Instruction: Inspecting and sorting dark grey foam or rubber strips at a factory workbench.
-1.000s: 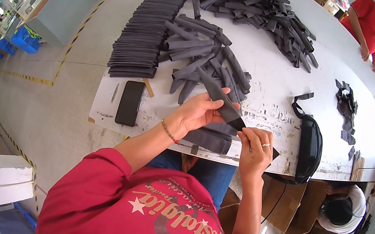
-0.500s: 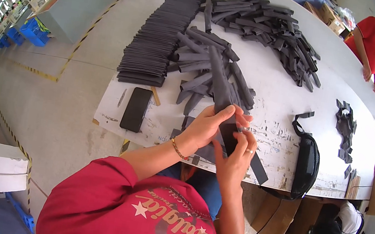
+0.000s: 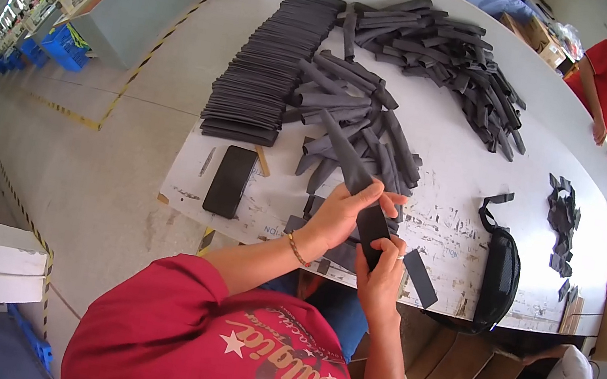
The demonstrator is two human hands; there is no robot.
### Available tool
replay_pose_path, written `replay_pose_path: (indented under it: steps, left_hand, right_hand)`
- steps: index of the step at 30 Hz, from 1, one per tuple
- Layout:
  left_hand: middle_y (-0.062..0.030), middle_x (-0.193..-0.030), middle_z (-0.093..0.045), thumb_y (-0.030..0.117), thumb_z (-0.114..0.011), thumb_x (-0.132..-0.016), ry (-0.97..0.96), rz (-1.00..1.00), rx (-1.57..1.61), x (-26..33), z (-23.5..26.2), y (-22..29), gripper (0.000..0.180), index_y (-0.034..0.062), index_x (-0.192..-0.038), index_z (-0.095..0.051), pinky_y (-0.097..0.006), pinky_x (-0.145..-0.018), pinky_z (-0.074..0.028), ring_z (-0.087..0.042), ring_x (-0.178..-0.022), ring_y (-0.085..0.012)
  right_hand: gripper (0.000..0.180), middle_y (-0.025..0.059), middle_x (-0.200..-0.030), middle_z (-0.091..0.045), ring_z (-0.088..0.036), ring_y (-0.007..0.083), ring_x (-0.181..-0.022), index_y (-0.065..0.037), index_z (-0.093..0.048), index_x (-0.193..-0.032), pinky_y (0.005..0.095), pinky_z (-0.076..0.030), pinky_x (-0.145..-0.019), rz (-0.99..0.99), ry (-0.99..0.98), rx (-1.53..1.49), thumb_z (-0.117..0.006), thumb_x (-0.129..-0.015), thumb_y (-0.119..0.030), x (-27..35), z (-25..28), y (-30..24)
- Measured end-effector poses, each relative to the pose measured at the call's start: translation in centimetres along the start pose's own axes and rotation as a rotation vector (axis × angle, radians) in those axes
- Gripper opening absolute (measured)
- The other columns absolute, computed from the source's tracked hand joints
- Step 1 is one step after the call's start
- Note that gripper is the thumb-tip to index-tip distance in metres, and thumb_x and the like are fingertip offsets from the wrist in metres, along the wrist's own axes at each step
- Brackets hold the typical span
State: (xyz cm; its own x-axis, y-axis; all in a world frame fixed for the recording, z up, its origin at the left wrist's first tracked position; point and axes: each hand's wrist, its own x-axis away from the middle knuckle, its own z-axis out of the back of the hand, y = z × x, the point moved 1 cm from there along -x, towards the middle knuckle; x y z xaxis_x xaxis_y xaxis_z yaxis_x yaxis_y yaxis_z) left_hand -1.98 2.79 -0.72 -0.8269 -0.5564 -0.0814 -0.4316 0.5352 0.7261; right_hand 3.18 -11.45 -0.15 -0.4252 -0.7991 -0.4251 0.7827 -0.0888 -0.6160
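A dark grey fabric sleeve (image 3: 347, 161) slants up and away from my left hand (image 3: 343, 216), whose thumb and fingers are closed on its near end. From there a flat black strip (image 3: 371, 230) runs down to my right hand (image 3: 384, 271). The right fingers are curled round the strip's lower end. Whether the strip lies inside the sleeve or against it, I cannot tell. Just beyond the hands lies a loose heap of grey sleeves (image 3: 398, 149). Another dark flat strip (image 3: 421, 279) rests beside my right hand at the table's near edge.
On the white table (image 3: 443, 124) stand a long row of stacked dark pieces (image 3: 264, 62) and a far pile of sleeves (image 3: 454, 54). A phone (image 3: 230, 181) lies left, a black mesh pouch (image 3: 498, 282) right. Two people (image 3: 605, 87) are nearby, one crouching by cardboard (image 3: 461, 376).
My right hand has moved down the black strip and its fingers have curled in, so more of the strip shows. At lower right the crouching person has shifted and both arms now show.
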Motion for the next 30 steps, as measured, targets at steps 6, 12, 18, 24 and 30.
replay_pose_path:
  steps: [6,12,18,24,30]
  left_hand:
    - [-0.0127,-0.093,-0.067,0.034,-0.055,-0.098,0.217,0.059,0.122,1.1,0.8,0.4,0.038,-0.0007,-0.087,-0.066,-0.038,-0.093,-0.047,-0.059,-0.113,-0.0255]
    - [-0.0122,-0.088,-0.069,0.030,-0.058,-0.097,0.153,0.033,0.094,1.0,0.0,0.8,0.028,0.0038,-0.088,-0.064,-0.040,-0.092,-0.046,-0.062,-0.109,-0.0274]
    - [-0.0108,-0.086,-0.069,0.030,-0.059,-0.096,0.216,0.018,0.097,1.4,-0.2,0.9,0.027,0.0036,-0.090,-0.062,-0.039,-0.090,-0.046,-0.062,-0.108,-0.0262]
    - [-0.0095,-0.084,-0.068,0.029,-0.058,-0.097,0.206,-0.063,0.001,1.7,-0.9,1.5,0.027,0.0038,-0.090,-0.061,-0.039,-0.091,-0.047,-0.062,-0.106,-0.0251]
    - [-0.0081,-0.086,-0.067,0.032,-0.058,-0.097,0.237,-0.046,0.112,2.2,-0.7,1.4,0.031,0.0030,-0.087,-0.062,-0.036,-0.090,-0.048,-0.062,-0.107,-0.0245]
  right_hand:
    - [0.036,0.0227,-0.112,-0.053,-0.057,0.0414,-0.090,-0.003,-0.045,-0.105,0.0457,-0.048,-0.074,-0.004,-0.043,-0.073,-0.072,-0.081,-0.003,-0.5,0.4,0.2]
    - [0.025,0.0196,-0.107,-0.057,-0.057,0.0383,-0.088,-0.002,-0.052,-0.094,0.0438,-0.048,-0.072,0.063,0.030,-0.005,-0.073,-0.079,-0.003,0.7,-0.2,0.7]
    - [0.021,0.0179,-0.097,-0.059,-0.058,0.0370,-0.081,-0.002,-0.053,-0.091,0.0428,-0.047,-0.068,0.138,0.126,0.063,-0.071,-0.080,0.000,0.7,-0.7,-0.2]
    - [0.018,0.0182,-0.094,-0.060,-0.058,0.0373,-0.078,-0.001,-0.053,-0.089,0.0427,-0.047,-0.066,0.071,0.139,-0.018,-0.069,-0.081,0.002,0.4,-0.9,-0.9]
    - [0.017,0.0183,-0.092,-0.060,-0.058,0.0366,-0.077,0.000,-0.053,-0.088,0.0424,-0.047,-0.065,0.049,0.151,-0.119,-0.068,-0.082,0.002,-0.4,-1.9,-1.5]
